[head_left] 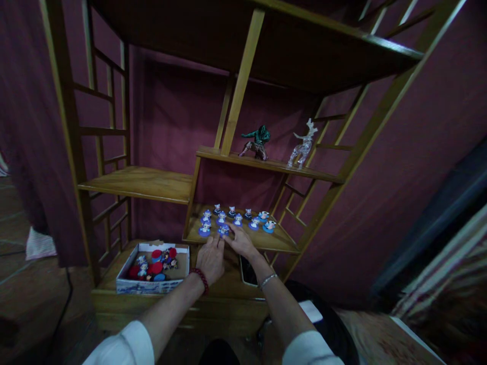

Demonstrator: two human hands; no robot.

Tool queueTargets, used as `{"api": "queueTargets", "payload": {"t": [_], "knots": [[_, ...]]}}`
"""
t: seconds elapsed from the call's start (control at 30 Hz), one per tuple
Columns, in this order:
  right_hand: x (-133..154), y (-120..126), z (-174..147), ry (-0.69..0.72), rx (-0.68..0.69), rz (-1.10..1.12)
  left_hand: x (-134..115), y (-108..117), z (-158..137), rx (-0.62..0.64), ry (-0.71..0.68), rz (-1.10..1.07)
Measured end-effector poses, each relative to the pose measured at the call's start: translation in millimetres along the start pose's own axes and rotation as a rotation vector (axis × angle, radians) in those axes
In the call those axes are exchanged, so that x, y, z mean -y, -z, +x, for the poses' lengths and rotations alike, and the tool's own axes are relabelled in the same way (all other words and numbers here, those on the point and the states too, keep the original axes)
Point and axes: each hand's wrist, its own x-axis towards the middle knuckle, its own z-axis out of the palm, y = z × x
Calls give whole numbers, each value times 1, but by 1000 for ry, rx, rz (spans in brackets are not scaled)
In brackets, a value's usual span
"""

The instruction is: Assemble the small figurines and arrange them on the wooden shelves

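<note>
My right hand (242, 242) reaches to the front edge of a low shelf, thumb and forefinger around a small figurine (223, 230) with a purple cap and round purple base. My left hand (211, 256) is just left of it, fingers stretched toward the base; whether they touch it I cannot tell. Similar purple-based figurines stand around it, one (204, 229) at the left and one (254, 223) at the right. Behind them is a row of small dark-based figurines (232, 212). Figurines with blue bases (269, 226) stand at the shelf's right.
A shallow cardboard box (125, 285) with jumbled figurines sits at lower left. On the shelf above are a green-and-brown crouching statuette (257, 142) and a clear deer-like statuette (302, 146). A dark flat object (248, 272) lies below my right wrist. Wooden uprights (243, 81) frame the compartments.
</note>
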Motion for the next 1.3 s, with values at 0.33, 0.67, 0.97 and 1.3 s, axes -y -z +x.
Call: {"api": "queueTargets", "payload": {"t": [0.33, 0.67, 0.97, 1.3], "knots": [[-2, -1, 1, -23, -6, 9, 4, -5, 3, -32, -22, -40], [-3, -1, 1, -3, -7, -11, 8, -7, 2, -89, -69, -90], [-2, -1, 0, -1, -4, -14, 9, -7, 1, -94, -66, -98], [3, 0, -1, -21, 21, -1, 8, -10, -1, -62, -36, -43]]}}
